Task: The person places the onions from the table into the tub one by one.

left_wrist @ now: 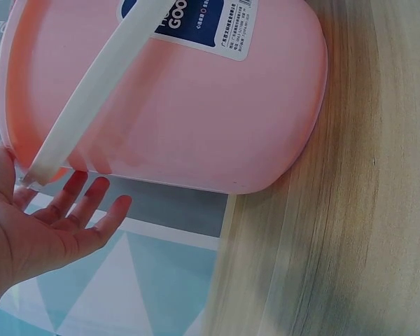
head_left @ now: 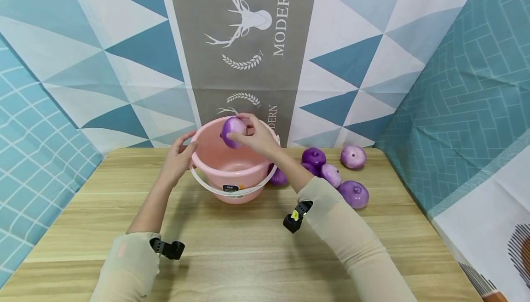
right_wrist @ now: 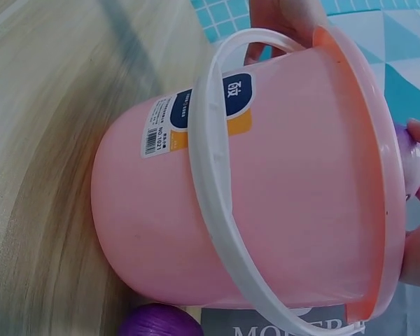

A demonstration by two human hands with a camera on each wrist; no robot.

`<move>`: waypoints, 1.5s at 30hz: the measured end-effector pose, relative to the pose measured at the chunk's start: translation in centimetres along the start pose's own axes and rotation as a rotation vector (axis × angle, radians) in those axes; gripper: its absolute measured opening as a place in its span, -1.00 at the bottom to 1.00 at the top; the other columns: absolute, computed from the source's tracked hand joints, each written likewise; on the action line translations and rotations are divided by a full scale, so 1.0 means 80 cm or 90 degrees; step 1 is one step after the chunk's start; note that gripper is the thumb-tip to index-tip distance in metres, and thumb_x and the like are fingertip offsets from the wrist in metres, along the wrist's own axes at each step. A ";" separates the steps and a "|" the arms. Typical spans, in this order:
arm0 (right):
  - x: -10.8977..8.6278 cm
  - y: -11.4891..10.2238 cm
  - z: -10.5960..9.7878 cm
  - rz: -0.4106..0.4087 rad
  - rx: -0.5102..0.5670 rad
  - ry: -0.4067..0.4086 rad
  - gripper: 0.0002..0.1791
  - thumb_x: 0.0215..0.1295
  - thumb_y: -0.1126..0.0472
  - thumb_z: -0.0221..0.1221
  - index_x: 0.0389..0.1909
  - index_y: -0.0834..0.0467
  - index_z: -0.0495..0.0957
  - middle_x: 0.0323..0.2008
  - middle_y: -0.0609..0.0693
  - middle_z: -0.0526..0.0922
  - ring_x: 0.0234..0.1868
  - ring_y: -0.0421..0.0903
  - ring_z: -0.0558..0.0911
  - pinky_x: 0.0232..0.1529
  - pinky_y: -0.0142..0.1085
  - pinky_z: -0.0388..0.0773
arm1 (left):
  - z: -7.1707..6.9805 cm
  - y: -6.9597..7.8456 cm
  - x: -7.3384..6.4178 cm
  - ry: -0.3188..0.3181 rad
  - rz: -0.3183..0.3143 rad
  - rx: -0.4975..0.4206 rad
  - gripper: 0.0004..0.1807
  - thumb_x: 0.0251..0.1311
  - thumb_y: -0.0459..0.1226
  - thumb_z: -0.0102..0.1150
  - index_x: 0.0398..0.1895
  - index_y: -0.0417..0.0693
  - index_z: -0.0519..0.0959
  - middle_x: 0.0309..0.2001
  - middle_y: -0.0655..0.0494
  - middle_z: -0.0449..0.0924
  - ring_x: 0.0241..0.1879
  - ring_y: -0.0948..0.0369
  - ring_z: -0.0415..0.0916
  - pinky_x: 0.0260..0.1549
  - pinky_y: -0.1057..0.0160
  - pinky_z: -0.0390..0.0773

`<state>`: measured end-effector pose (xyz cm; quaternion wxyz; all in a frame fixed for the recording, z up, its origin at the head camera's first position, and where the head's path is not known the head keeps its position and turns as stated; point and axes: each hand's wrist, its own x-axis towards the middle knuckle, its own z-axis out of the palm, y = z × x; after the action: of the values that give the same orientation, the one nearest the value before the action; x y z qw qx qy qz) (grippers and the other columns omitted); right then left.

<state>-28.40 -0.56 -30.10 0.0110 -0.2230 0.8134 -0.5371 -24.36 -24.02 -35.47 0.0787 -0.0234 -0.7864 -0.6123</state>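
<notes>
The bucket (head_left: 258, 177) is open from above, its handle (right_wrist: 208, 140) crossing the front, onions (head_left: 331, 175) crowding right.

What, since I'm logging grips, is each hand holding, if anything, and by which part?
The right hand holds a purple onion by its rounded sides; the left hand holds the pink bucket by its rim.

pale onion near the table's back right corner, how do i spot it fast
On the wooden table, find the pink bucket, then look right to the onion cluster. The pale onion sits toward the back right corner, separated from that cluster by a gap.
</notes>
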 end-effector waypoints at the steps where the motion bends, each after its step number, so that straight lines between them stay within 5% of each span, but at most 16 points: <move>1: 0.000 0.000 0.001 -0.006 -0.010 -0.003 -0.33 0.11 0.02 0.31 0.25 -0.04 0.29 0.14 0.01 0.48 0.01 -0.07 0.56 -0.07 -0.32 0.61 | 0.000 0.000 0.000 0.001 -0.001 -0.001 -0.41 0.37 -0.03 -0.10 0.39 -0.04 0.17 -0.17 -0.07 0.41 -0.51 0.46 0.50 -0.51 0.45 0.65; 18: 0.004 0.003 0.008 -0.076 -0.117 -0.040 -0.33 0.07 0.07 0.34 0.22 0.10 0.35 0.01 0.02 0.51 -0.07 -0.11 0.49 -0.12 -0.44 0.50 | 0.000 -0.002 0.001 0.004 -0.001 0.005 -0.40 0.36 -0.01 -0.10 0.38 -0.05 0.17 -0.14 -0.10 0.42 -0.52 0.46 0.50 -0.51 0.45 0.65; 31: 0.003 0.002 0.011 -0.057 -0.135 -0.065 -0.31 0.10 0.05 0.32 0.25 0.08 0.30 0.10 0.03 0.47 0.02 -0.08 0.47 0.03 -0.30 0.51 | 0.001 -0.002 0.001 0.002 0.006 0.005 -0.41 0.37 -0.03 -0.11 0.38 -0.07 0.17 -0.16 -0.07 0.41 -0.50 0.46 0.51 -0.50 0.43 0.66; 38: 0.004 0.001 0.011 -0.048 -0.128 -0.069 -0.27 0.17 -0.03 0.24 0.31 0.14 0.23 0.27 0.12 0.34 0.25 0.09 0.38 0.26 -0.13 0.42 | 0.000 -0.001 0.000 0.004 0.007 0.009 -0.40 0.36 -0.02 -0.11 0.38 -0.07 0.17 -0.10 -0.17 0.41 -0.50 0.46 0.50 -0.50 0.43 0.66; 45: 0.005 0.001 0.008 -0.039 -0.104 -0.058 -0.30 0.19 -0.01 0.23 0.29 0.19 0.25 0.27 0.12 0.35 0.23 0.09 0.39 0.22 -0.15 0.46 | 0.000 0.000 -0.001 0.003 0.003 -0.002 -0.40 0.36 -0.02 -0.10 0.38 -0.06 0.18 -0.14 -0.11 0.40 -0.51 0.46 0.50 -0.51 0.44 0.66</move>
<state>-28.59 -1.25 -30.37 0.0138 -0.2719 0.8459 -0.4586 -24.31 -24.03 -35.46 0.0817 -0.0237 -0.7853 -0.6133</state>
